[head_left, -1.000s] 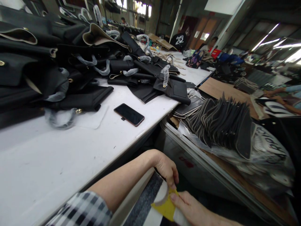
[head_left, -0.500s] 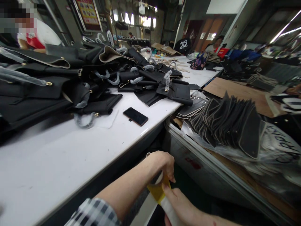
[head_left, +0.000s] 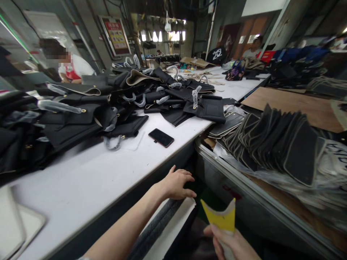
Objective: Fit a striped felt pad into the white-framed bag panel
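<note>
My right hand is closed round a curved yellow strip that stands up from my fingers at the bottom of the view. My left hand is apart from it, fingers stretched out flat, hovering just below the front edge of the white table above a grey-edged white board. A black phone lies on the table beyond my left hand.
A heap of black bags with plastic-wrapped handles covers the table's far and left side. To the right, a row of black panels stands on a lower bench. A person in white and red sits far left; another person is at the back.
My hands have come apart: the left let go of the yellow strip and opened towards the table edge, while the right lifted the strip up to the right. The view rose.
</note>
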A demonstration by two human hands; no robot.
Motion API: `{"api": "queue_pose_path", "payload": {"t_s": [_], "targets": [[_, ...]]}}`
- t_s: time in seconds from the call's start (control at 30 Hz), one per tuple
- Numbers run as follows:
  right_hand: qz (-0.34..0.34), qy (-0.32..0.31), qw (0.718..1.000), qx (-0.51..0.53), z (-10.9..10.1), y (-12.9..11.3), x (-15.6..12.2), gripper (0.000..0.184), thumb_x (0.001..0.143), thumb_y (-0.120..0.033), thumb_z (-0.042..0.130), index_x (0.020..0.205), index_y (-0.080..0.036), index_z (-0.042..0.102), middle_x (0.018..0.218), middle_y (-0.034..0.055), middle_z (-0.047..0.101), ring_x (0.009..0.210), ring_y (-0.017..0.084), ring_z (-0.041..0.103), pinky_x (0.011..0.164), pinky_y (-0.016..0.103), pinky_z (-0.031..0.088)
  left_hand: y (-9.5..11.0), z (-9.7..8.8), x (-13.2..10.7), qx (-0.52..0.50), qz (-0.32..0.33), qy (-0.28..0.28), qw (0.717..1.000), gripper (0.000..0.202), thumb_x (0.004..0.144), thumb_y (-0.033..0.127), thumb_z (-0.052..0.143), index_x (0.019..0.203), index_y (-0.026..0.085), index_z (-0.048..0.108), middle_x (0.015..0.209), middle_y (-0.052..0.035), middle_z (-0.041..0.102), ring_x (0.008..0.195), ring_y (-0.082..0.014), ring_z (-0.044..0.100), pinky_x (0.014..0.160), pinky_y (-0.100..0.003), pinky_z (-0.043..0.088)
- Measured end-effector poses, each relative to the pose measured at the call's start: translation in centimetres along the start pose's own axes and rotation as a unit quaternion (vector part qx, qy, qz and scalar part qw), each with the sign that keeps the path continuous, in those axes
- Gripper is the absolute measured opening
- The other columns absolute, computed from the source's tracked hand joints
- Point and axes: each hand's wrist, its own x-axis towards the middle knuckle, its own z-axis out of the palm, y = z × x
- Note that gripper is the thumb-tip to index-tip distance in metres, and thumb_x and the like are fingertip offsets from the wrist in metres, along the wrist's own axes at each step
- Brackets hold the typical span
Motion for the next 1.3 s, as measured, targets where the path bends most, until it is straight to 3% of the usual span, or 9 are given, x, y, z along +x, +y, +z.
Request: {"api": "queue_pose_path", "payload": {"t_s": [0.1, 0.27, 0.4, 0.47, 0.53, 0.73, 0.97, 1.17, 1.3], "targets": [[-0.055, 0.064, 0.992, 0.098, 0.5, -1.5, 2.0, 0.055, 0.079, -0.064, 0.062, 0.101, -0.013, 0.065, 0.057, -0.0051, 0.045, 0.052, 0.009, 0.041, 0.054, 0.022, 0.037, -1.4, 0.4, -2.2, -0.051, -0.048, 0.106, 0.992, 0.047, 0.087, 0.045, 0.056, 0.13, 0.024, 0.057, 0.147, -0.0078, 0.048, 0.137, -0.0253, 0.04, 0.12, -0.052, 0.012], [-0.032, 0.059, 0.991, 0.112, 3.3, -3.2, 5.2, 0.066, 0.074, -0.063, 0.069, 0.113, -0.011, 0.061, 0.056, -0.0068, 0.044, 0.048, 0.009, 0.041, 0.048, 0.022, 0.034, -4.4, 2.2, -5.9, -0.134, -0.165, 0.202, 0.956, 0.059, 0.093, 0.045, 0.042, 0.141, 0.01, 0.044, 0.144, -0.0137, 0.05, 0.132, -0.0244, 0.047, 0.113, -0.036, 0.034], [-0.11, 0.043, 0.991, 0.065, 3.6, -2.8, 6.5, 0.07, 0.076, -0.065, 0.066, 0.118, -0.01, 0.063, 0.076, 0.0047, 0.067, 0.077, 0.02, 0.064, 0.071, 0.029, 0.051, -6.6, 3.8, -7.5, -0.205, -0.197, 0.177, 0.942, 0.055, 0.094, 0.049, 0.041, 0.133, 0.014, 0.055, 0.134, -0.0091, 0.06, 0.123, -0.0243, 0.056, 0.107, -0.034, 0.041], [-0.17, 0.03, 0.985, 0.021, 3.4, -2.7, 6.7, 0.065, 0.079, -0.063, 0.063, 0.117, -0.01, 0.065, 0.107, 0.0129, 0.07, 0.109, 0.027, 0.062, 0.099, 0.036, 0.045, -7.2, 4.1, -7.6, -0.23, -0.192, 0.16, 0.941, 0.052, 0.094, 0.05, 0.04, 0.128, 0.016, 0.061, 0.132, -0.0062, 0.063, 0.122, -0.0236, 0.057, 0.107, -0.033, 0.041], [-0.211, 0.038, 0.975, -0.051, 3.3, -2.8, 6.9, 0.057, 0.086, -0.058, 0.056, 0.119, -0.011, 0.064, 0.123, 0.015, 0.065, 0.123, 0.028, 0.054, 0.11, 0.038, 0.036, -7.5, 4.3, -7.4, -0.246, -0.182, 0.148, 0.94, 0.053, 0.095, 0.051, 0.04, 0.127, 0.016, 0.062, 0.134, -0.0055, 0.061, 0.122, -0.0233, 0.057, 0.108, -0.032, 0.04], [-0.246, 0.048, 0.955, -0.158, 3.5, -3.2, 7.3, 0.049, 0.096, -0.05, 0.043, 0.126, -0.016, 0.059, 0.133, 0.012, 0.06, 0.127, 0.025, 0.051, 0.106, 0.033, 0.039, -7.3, 4.0, -7.0, -0.251, -0.157, 0.141, 0.945, 0.05, 0.095, 0.05, 0.038, 0.118, 0.017, 0.068, 0.124, -0.0051, 0.068, 0.111, -0.0242, 0.063, 0.099, -0.031, 0.044], [-0.239, 0.016, 0.959, -0.15, 3.9, -4.1, 7.9, 0.06, 0.091, -0.062, 0.044, 0.116, -0.011, 0.064, 0.108, 0.0112, 0.071, 0.105, 0.028, 0.063, 0.093, 0.035, 0.046, -6.3, 3.8, -7.9, -0.228, -0.17, 0.144, 0.948, 0.05, 0.093, 0.054, 0.036, 0.103, 0.019, 0.07, 0.1, -0.0034, 0.072, 0.095, -0.0233, 0.063, 0.086, -0.03, 0.047], [-0.239, 0.037, 0.957, -0.158, 3.1, -1.7, 6.0, 0.063, 0.089, -0.065, 0.045, 0.115, -0.011, 0.064, 0.108, 0.0126, 0.069, 0.107, 0.029, 0.061, 0.096, 0.035, 0.044, -4.4, 4.8, -8.6, -0.223, -0.166, 0.129, 0.952, 0.049, 0.092, 0.056, 0.036, 0.088, 0.019, 0.068, 0.081, -0.0001, 0.064, 0.078, -0.0187, 0.058, 0.07, -0.027, 0.045], [-0.173, 0.003, 0.979, -0.11, 1.8, -1.1, 5.5, 0.071, 0.085, -0.07, 0.049, 0.122, -0.01, 0.061, 0.115, 0.013, 0.068, 0.119, 0.029, 0.057, 0.1, 0.033, 0.042, -4.0, 5.2, -8.3, -0.231, -0.163, 0.122, 0.951, 0.05, 0.091, 0.059, 0.038, 0.083, 0.019, 0.066, 0.079, -0.0002, 0.063, 0.078, -0.0193, 0.057, 0.069, -0.027, 0.044]]}}
